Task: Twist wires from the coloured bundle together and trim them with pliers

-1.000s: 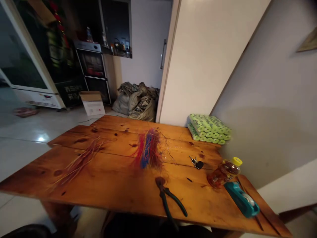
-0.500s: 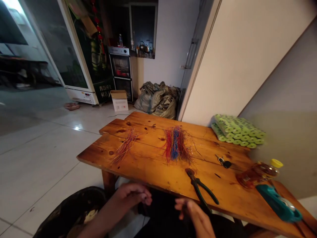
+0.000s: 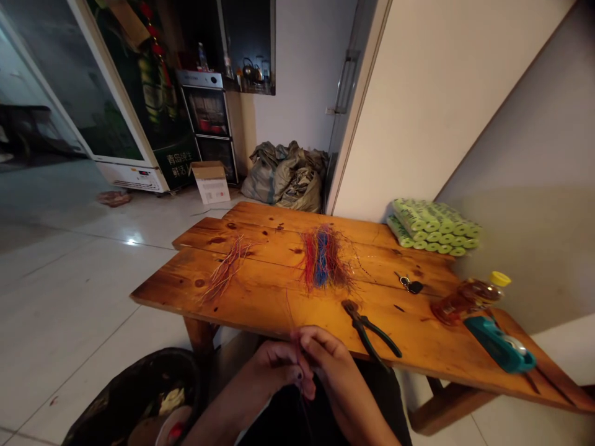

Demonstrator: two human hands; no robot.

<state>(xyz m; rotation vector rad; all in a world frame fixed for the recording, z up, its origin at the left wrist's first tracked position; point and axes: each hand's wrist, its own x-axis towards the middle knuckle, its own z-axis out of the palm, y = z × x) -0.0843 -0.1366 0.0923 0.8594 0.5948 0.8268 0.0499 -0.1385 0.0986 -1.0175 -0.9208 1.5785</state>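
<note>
My left hand [image 3: 277, 365] and my right hand [image 3: 329, 356] meet over my lap at the table's front edge. Both are closed, fingertips pinching a few thin reddish wires [image 3: 290, 314] whose ends stick up between them. Just how the wires run inside the fingers is hidden. Beyond the hands lies a thick bundle of red and blue wires [image 3: 321, 260]. A smaller, looser bunch of reddish wires [image 3: 230, 266] rests to its left. Pliers with dark green handles [image 3: 369, 330] lie right of my right hand, jaws pointing away.
On the wooden table [image 3: 260, 310] are keys [image 3: 409, 284], a bottle with a yellow cap [image 3: 469, 300], a teal tape dispenser [image 3: 499, 347] and green-wrapped rolls [image 3: 432, 229]. A black-lined bin [image 3: 125, 384] stands on the floor at lower left.
My hands were apart and have come together, the right one moving left and up. Thin wires now show between the fingers. The view has shifted slightly.
</note>
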